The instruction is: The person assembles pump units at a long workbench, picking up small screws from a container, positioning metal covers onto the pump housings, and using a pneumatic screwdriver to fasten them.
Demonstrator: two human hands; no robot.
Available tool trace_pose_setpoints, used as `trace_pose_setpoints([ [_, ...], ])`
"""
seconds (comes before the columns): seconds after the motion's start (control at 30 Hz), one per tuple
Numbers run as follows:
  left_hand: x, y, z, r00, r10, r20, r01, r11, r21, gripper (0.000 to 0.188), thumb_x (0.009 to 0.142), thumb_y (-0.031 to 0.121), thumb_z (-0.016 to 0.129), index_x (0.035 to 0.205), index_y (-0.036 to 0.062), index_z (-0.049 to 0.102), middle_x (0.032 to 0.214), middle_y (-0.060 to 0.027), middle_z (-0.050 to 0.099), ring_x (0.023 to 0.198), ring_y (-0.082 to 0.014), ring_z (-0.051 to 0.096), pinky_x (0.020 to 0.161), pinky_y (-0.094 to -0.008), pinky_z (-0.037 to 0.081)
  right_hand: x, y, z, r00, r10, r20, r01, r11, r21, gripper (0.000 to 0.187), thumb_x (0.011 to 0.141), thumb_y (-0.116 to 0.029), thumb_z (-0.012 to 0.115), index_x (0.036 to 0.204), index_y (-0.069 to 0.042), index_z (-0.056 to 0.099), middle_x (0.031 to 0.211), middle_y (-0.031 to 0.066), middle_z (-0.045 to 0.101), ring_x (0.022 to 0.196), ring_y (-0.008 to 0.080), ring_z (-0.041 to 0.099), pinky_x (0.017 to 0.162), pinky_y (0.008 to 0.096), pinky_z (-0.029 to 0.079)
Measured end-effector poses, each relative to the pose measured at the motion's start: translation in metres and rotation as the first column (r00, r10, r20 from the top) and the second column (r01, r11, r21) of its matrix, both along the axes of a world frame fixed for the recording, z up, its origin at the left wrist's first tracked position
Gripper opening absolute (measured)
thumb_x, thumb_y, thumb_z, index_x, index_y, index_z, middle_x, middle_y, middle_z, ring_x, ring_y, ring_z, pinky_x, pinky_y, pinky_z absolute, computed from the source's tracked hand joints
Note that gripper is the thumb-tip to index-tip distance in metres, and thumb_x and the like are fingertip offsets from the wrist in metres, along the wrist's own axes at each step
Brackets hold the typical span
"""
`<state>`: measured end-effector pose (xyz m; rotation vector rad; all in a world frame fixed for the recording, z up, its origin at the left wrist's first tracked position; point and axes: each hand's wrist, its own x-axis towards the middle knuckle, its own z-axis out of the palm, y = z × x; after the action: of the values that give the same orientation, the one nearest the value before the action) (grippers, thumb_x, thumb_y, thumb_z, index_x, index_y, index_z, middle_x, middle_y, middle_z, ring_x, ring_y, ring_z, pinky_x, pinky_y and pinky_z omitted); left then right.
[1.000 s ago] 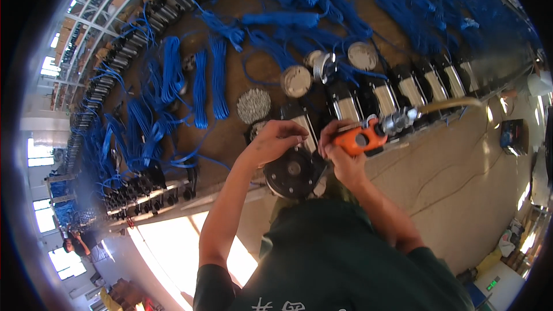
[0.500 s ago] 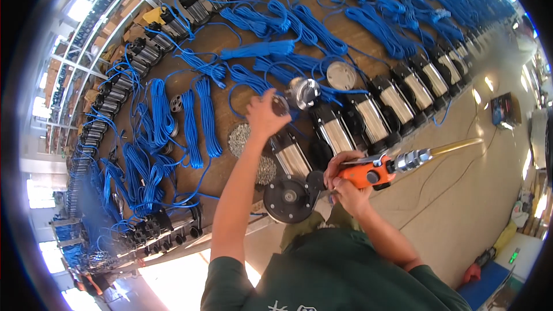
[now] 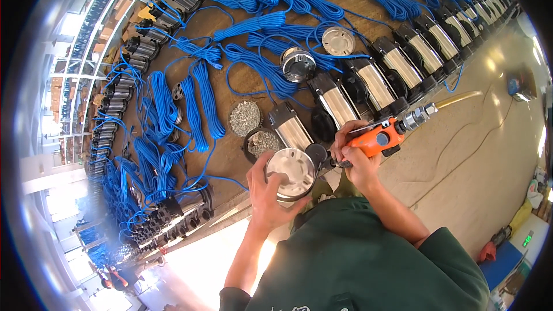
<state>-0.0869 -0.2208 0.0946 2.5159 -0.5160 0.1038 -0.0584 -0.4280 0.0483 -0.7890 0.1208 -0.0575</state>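
My left hand (image 3: 268,200) is closed around a round silver metal cover (image 3: 291,168), its thumb lying across the slotted face and its fingers along the rim. Close to my body, the cover hides most of the black disc beneath it. My right hand (image 3: 358,164) grips an orange air tool (image 3: 373,140), which has a metal hose fitting (image 3: 416,117) and a yellowish hose. Just beyond the cover lies a silver motor cylinder (image 3: 291,129) with a black end. Another shiny round metal cover (image 3: 298,64) rests on the bench, with a flat slotted disc (image 3: 339,41) nearby.
Two bowls of small screws, one farther (image 3: 245,118) and one nearer (image 3: 262,143), stand left of the motor. Blue cable bundles (image 3: 253,25) cover much of the brown bench (image 3: 230,152). More silver motors (image 3: 397,63) line its right edge. Shelving (image 3: 86,75) stands at left.
My left hand has come back toward my body from the shiny covers, bringing a round metal cover over the black disc. My right hand still grips the air tool. The view has shifted slightly.
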Motion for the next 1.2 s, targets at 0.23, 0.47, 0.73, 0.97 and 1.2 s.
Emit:
trace_pose_setpoints([
  [0.23,0.008,0.003,-0.003,0.997,0.059,-0.055,-0.06,0.998,-0.022,0.069,0.049,0.027,0.088,0.105,0.0075,0.054,0.129,-0.0234,0.043,0.112,-0.0393,0.046,0.094,-0.0494,0.036,0.016,0.007,-0.012,0.999,0.038,-0.011,-0.038,0.996,-0.077,0.035,0.07,0.008,0.048,0.104,0.0,0.049,0.083,0.0112,0.056,0.06,0.0174,0.053,0.06,0.0326,0.048],
  [0.47,0.004,-0.008,0.0,0.989,0.138,-0.053,-0.132,0.985,0.108,0.092,0.05,0.047,0.086,0.124,0.0062,0.05,0.131,-0.02,0.044,0.116,-0.0402,0.043,0.098,-0.0515,0.033,0.018,0.013,-0.007,0.999,0.0,-0.036,-0.001,1.0,-0.031,0.027,0.069,0.01,0.053,0.095,0.002,0.056,0.078,0.0058,0.059,0.061,0.0095,0.055,0.054,0.0219,0.044],
  [0.73,0.006,-0.013,-0.012,0.978,0.171,-0.117,-0.176,0.984,-0.026,0.076,0.053,0.022,0.087,0.118,0.0044,0.052,0.126,-0.0226,0.046,0.108,-0.0402,0.053,0.086,-0.0439,0.049,0.021,0.01,-0.009,0.999,0.047,-0.019,-0.049,0.989,-0.141,0.026,0.07,0.007,0.055,0.095,0.0,0.055,0.078,0.004,0.059,0.066,0.009,0.056,0.061,0.023,0.047],
  [0.97,0.007,-0.012,-0.008,0.966,0.192,-0.176,-0.204,0.977,-0.055,0.08,0.055,0.027,0.087,0.12,0.0003,0.05,0.127,-0.0225,0.044,0.112,-0.0381,0.051,0.09,-0.0446,0.046,0.019,0.01,-0.013,0.999,0.033,-0.031,-0.035,0.997,-0.075,0.033,0.071,0.011,0.05,0.103,0.002,0.05,0.079,0.0078,0.058,0.064,0.0121,0.056,0.058,0.0254,0.048],
  [1.2,0.062,0.062,-0.053,0.89,0.426,-0.158,-0.454,0.851,-0.262,0.026,0.08,0.007,0.067,0.104,-0.0003,0.06,0.095,-0.0113,0.066,0.09,-0.0205,0.064,0.082,-0.0318,0.049,0.018,0.013,-0.011,0.999,0.036,0.017,-0.034,0.995,-0.095,0.036,0.07,0.013,0.048,0.104,0.0,0.048,0.079,0.0093,0.056,0.061,0.0124,0.054,0.055,0.0253,0.046],
])
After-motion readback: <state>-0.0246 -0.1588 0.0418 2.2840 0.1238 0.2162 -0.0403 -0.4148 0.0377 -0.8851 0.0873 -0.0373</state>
